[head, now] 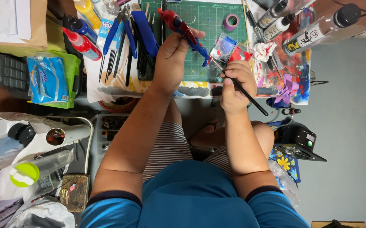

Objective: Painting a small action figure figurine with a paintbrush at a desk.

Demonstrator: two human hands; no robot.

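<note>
Left hand (172,57) grips a red-and-blue figure (183,29); right hand (235,86) pinches a paintbrush (238,84), tip touching the figure

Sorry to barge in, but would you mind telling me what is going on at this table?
A seated person is painting a small red and blue figure. The left hand holds the figure up over the green cutting mat, while the right hand grips a thin black brush with its tip at the figure's lower end. A paint-smeared palette sheet lies to the right, with paint bottles above it and spare brushes and tools lying to the left.
</note>
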